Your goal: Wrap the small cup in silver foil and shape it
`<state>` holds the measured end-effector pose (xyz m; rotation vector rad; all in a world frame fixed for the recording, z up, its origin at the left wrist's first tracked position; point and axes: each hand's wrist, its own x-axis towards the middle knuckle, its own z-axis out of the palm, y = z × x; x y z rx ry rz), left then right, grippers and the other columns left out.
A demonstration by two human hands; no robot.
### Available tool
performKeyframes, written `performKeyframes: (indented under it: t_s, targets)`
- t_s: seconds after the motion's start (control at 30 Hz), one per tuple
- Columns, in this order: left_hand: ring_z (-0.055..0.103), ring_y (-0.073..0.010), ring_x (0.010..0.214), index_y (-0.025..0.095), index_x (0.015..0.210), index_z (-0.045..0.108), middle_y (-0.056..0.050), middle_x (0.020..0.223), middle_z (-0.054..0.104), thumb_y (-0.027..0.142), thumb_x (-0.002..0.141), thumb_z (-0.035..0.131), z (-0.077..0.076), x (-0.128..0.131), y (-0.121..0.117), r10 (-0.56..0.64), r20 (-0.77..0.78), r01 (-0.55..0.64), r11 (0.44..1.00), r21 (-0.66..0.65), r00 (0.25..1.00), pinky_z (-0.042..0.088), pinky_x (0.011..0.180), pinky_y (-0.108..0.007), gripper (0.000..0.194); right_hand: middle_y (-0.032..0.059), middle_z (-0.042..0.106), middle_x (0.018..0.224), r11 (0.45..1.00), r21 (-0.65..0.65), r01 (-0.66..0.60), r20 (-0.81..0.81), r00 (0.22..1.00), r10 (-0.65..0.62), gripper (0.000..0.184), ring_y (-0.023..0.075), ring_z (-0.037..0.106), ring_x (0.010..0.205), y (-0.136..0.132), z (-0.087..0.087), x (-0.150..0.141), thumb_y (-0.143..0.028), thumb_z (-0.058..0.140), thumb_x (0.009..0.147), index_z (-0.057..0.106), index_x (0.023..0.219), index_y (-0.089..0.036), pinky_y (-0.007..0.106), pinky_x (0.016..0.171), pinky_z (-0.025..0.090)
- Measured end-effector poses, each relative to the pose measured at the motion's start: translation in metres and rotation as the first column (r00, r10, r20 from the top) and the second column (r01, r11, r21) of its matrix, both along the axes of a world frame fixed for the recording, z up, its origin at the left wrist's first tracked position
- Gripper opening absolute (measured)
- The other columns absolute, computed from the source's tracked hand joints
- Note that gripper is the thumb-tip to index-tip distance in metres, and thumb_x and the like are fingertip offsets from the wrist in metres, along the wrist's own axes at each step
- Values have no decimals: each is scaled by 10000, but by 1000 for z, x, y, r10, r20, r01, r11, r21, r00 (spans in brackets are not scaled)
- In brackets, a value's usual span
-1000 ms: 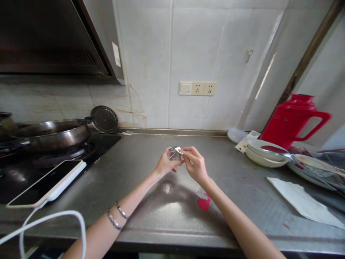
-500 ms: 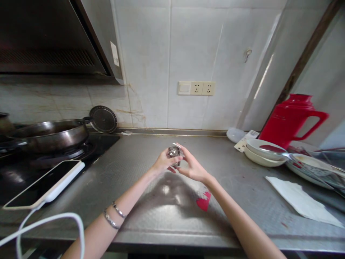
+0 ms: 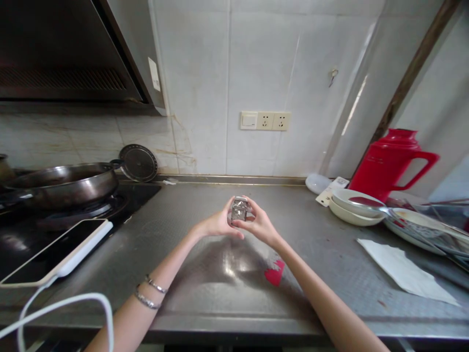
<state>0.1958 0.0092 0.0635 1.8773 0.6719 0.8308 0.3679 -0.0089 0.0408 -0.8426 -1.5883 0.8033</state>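
Observation:
A small, boxy, see-through grey case [image 3: 239,209] with rounded corners is held up over the counter, with a pale strip along its top. What sits inside it is too small to make out. My right hand [image 3: 261,226] grips it from the right, thumb across its lower front and index finger at its top corner. From the left, my left hand [image 3: 219,223] curves around its side, fingers at the upper edge and thumb reaching rightward below it. Two silver bracelets [image 3: 148,293] circle my left forearm.
The metal counter [image 3: 227,308] bears a red patch [image 3: 274,274]. To the left are a steel pan [image 3: 66,188] on the hob and a phone [image 3: 54,254] with a white cable. Stacked bowls [image 3: 357,215], a red jug [image 3: 392,164] and a white paper towel [image 3: 406,271] are at right.
My left thumb has come off the case's front and now lies below it, so more of the case shows. The right thumb has moved onto its lower front. The view has shifted slightly.

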Motion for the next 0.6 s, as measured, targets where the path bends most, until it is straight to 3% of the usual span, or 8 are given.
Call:
performKeyframes:
  t_s: [0.07,0.17,0.3,0.47,0.6]
  targets:
    - [562,-318,1179,221,1482,174,-201,1339,523,291,414,905,-4,0,0,93,-30,-86,979,183,995,468,959,-444,1297,120,613,1205,998,-56,-18,-49,999,15,756,239,649,1012,-3,5,-2,-281,799,609,469,1284,-195,363,786,588]
    - [529,-324,1217,237,1484,144,-193,1390,476,339,476,885,-12,3,-1,190,-67,-157,927,340,979,425,1005,-488,1256,91,644,1146,995,-93,-40,-76,997,33,688,228,653,1000,-9,12,-4,-294,801,611,514,1229,-198,354,817,574]
    - [561,-298,1178,228,1467,139,-175,1341,525,326,525,862,-23,10,1,256,-27,-223,883,413,966,445,992,-477,1191,77,655,1122,995,-102,-17,-52,999,12,632,216,652,985,-10,13,-6,-315,787,635,535,1205,-208,357,844,554]
    - [611,-261,1089,206,1341,344,-125,1247,591,298,571,812,-29,16,3,359,35,-332,816,473,933,493,941,-426,906,67,643,1163,998,-34,43,21,999,-43,585,222,621,1045,-7,11,-3,-360,785,643,578,1171,-218,367,911,514]
    - [605,-259,1094,204,1320,352,-122,1232,597,293,549,824,-30,16,1,392,43,-365,806,467,919,492,935,-409,909,66,673,1104,994,-105,41,22,999,-38,407,216,641,974,-5,15,3,-489,569,827,630,1118,-211,330,757,557]
